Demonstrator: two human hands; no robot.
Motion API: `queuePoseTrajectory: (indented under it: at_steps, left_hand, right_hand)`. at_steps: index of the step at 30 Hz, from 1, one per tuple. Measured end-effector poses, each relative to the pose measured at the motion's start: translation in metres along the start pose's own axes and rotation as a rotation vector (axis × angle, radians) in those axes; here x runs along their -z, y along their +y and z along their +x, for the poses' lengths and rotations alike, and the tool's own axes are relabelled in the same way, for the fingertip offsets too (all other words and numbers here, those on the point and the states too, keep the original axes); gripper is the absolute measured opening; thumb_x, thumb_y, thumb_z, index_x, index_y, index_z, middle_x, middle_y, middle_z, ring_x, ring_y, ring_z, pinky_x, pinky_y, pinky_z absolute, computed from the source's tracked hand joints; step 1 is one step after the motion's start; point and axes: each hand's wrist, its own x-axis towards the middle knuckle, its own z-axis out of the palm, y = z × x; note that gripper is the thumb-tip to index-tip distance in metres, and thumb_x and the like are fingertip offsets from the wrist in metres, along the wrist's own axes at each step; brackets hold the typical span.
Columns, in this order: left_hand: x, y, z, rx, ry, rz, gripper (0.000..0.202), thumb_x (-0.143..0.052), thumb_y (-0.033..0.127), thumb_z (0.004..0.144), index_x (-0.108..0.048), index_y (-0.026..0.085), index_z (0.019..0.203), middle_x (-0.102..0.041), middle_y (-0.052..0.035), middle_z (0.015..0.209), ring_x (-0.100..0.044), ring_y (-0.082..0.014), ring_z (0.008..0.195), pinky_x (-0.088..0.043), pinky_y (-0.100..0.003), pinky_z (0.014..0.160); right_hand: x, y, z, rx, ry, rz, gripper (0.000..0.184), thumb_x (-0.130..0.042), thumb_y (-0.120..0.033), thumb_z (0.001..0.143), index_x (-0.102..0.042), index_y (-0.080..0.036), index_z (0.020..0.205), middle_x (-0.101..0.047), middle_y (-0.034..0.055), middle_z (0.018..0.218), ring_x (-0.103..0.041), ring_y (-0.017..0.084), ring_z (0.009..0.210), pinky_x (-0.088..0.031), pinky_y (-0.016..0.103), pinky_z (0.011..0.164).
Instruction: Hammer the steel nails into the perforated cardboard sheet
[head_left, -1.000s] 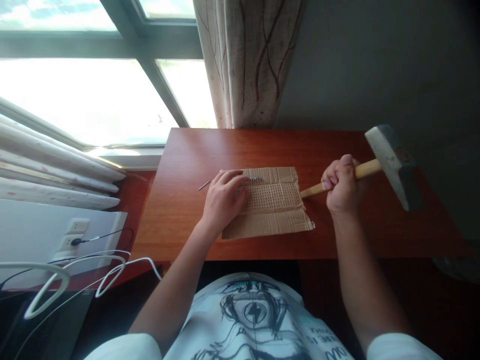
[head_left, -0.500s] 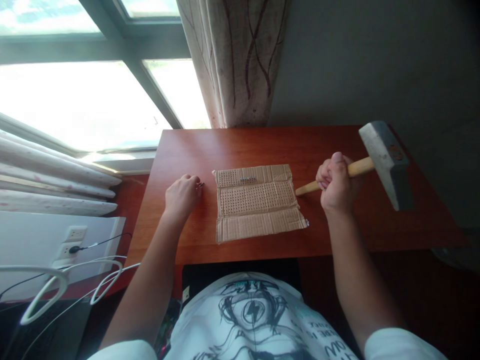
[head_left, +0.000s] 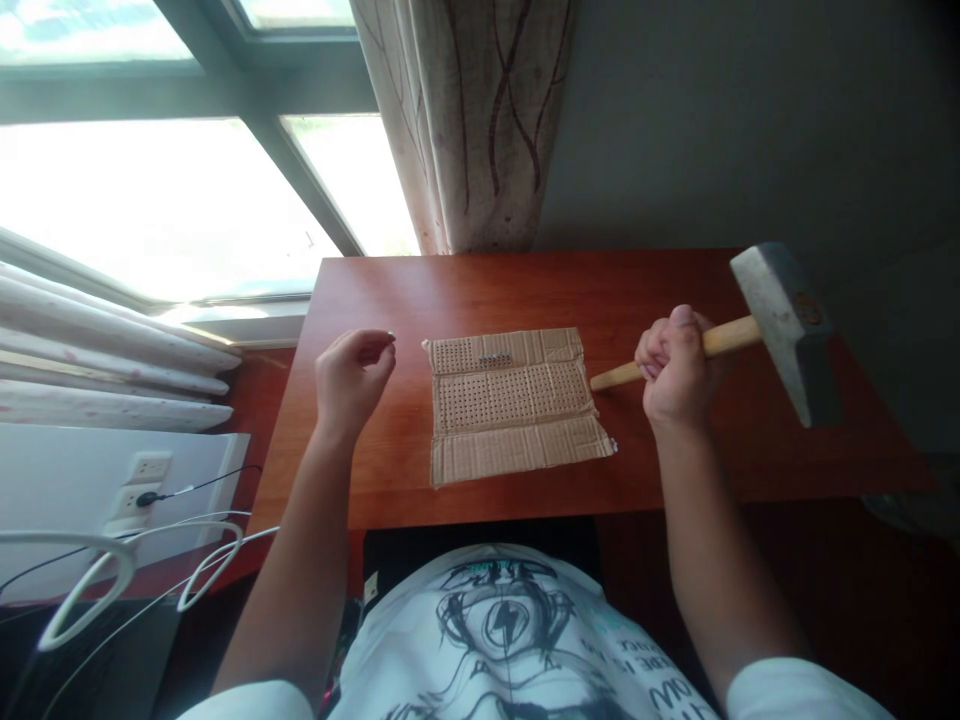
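Observation:
My right hand (head_left: 675,368) is closed around the wooden handle of a hammer (head_left: 787,330), raised over the right side of the table. The hammer's big grey metal head points to the right, and the handle's butt end is near the cardboard. To the left of the cardboard, my left hand (head_left: 352,378) hovers with thumb and forefinger pinched together. A tiny dark speck shows at its fingertips, too small to name. Between my hands lies a flat piece of cardboard (head_left: 517,450) with rows of small holes. Several small metal pins (head_left: 494,358) form a short row in its upper part.
The reddish-brown wooden table (head_left: 637,285) ends at a front edge close to my body. Behind it hang a patterned curtain (head_left: 495,120) and a grey wall. White cables (head_left: 214,560) and a wall socket (head_left: 152,466) are at the lower left.
My left hand has lifted and shifted slightly left, turning so its pinched fingertips point up. The hammer in my right hand has moved slightly to the right; the cardboard stays put.

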Motion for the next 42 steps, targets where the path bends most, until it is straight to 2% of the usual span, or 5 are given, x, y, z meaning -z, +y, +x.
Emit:
queuePoseTrajectory:
  at_steps: [4, 9, 16, 27, 42]
  left_hand:
    - [-0.008, 0.033, -0.006, 0.024, 0.013, -0.45, 0.021, -0.078, 0.032, 0.076, -0.069, 0.017, 0.088, -0.073, -0.0041, 0.086, -0.071, -0.0162, 0.08, -0.06, -0.03, 0.078]
    - [-0.032, 0.057, -0.017, -0.065, -0.13, -0.377, 0.014, -0.075, 0.031, 0.08, -0.072, 0.018, 0.087, -0.074, -0.0029, 0.083, -0.071, -0.0155, 0.077, -0.059, -0.027, 0.075]
    - [-0.05, 0.051, -0.02, -0.164, -0.138, -0.22, 0.007, -0.066, 0.021, 0.085, -0.071, 0.018, 0.089, -0.075, -0.0017, 0.084, -0.069, -0.0128, 0.072, -0.055, -0.023, 0.069]
    - [-0.051, 0.051, -0.02, -0.203, -0.149, -0.081, 0.009, -0.063, 0.024, 0.087, -0.071, 0.02, 0.09, -0.075, -0.002, 0.084, -0.068, -0.013, 0.069, -0.055, -0.025, 0.07]
    - [-0.052, 0.049, -0.018, -0.211, -0.155, -0.045, 0.009, -0.063, 0.023, 0.087, -0.071, 0.02, 0.089, -0.076, -0.0019, 0.085, -0.068, -0.0134, 0.07, -0.055, -0.025, 0.07]
  right_hand:
    - [-0.001, -0.001, -0.002, -0.003, 0.001, -0.004, 0.056, -0.062, -0.051, 0.091, -0.032, -0.024, 0.053, -0.027, -0.008, 0.045, -0.026, 0.007, 0.037, -0.016, 0.026, 0.036]
    - [-0.001, -0.001, -0.004, 0.004, -0.001, 0.014, 0.055, -0.063, -0.048, 0.091, -0.033, -0.023, 0.052, -0.028, -0.0077, 0.045, -0.026, 0.007, 0.037, -0.015, 0.027, 0.035]
    - [0.0, 0.002, -0.002, 0.015, 0.013, 0.026, 0.055, -0.064, -0.047, 0.09, -0.032, -0.023, 0.053, -0.027, -0.0079, 0.045, -0.026, 0.007, 0.036, -0.014, 0.027, 0.035]
    - [0.0, -0.001, -0.003, -0.003, 0.017, -0.036, 0.057, -0.061, -0.055, 0.09, -0.03, -0.024, 0.054, -0.026, -0.0081, 0.046, -0.026, 0.007, 0.037, -0.017, 0.025, 0.035]
    - [0.002, -0.002, -0.003, -0.004, 0.016, -0.008, 0.057, -0.062, -0.052, 0.091, -0.031, -0.024, 0.053, -0.027, -0.0082, 0.045, -0.025, 0.007, 0.036, -0.015, 0.025, 0.036]
